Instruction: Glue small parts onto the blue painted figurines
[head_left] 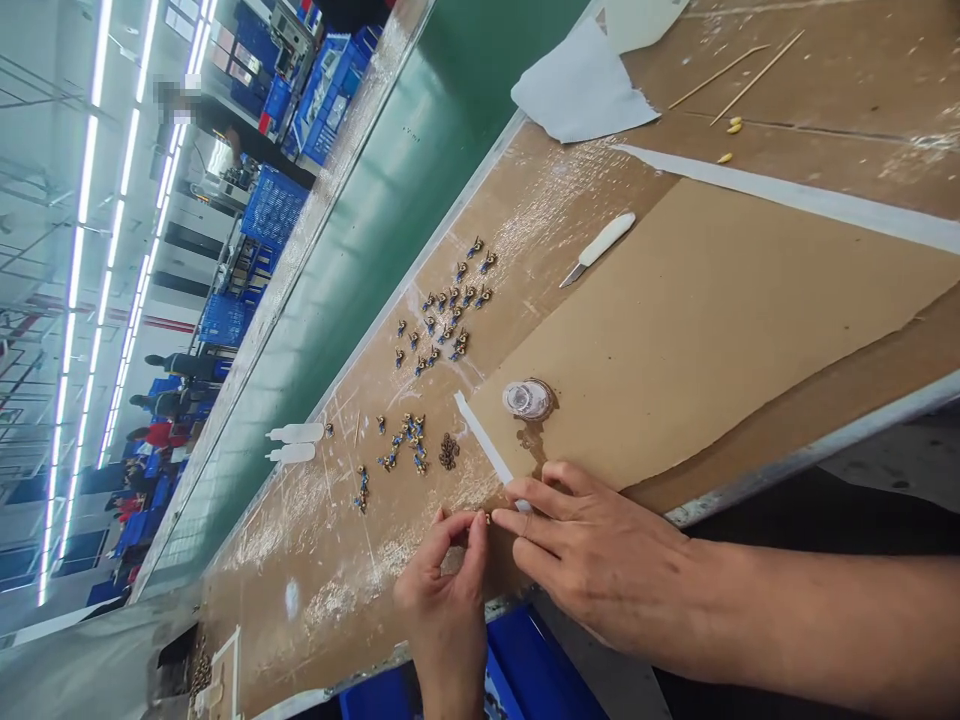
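My left hand (444, 590) is low at the table's near edge, thumb and forefinger pinched on a tiny brownish part (486, 518). My right hand (600, 560) lies beside it with fingers stretched flat on the tan cardboard sheet (712, 320). Its fingertips rest at the end of a white strip (484, 440) and almost touch the left fingertips. Just beyond the hands lie several small blue-and-gold parts (405, 440) and a clump of dark rings (448, 450). A larger scatter of the same parts (450, 310) lies farther out.
A small clear round pot (529, 398) stands on the cardboard, by a brown stain. A white-handled knife (600, 248), two white bottles (296, 442), white paper (577, 90) and thin wooden sticks (739, 70) lie around. A green conveyor belt (390, 210) runs beside the table; blue crates and other people are beyond it.
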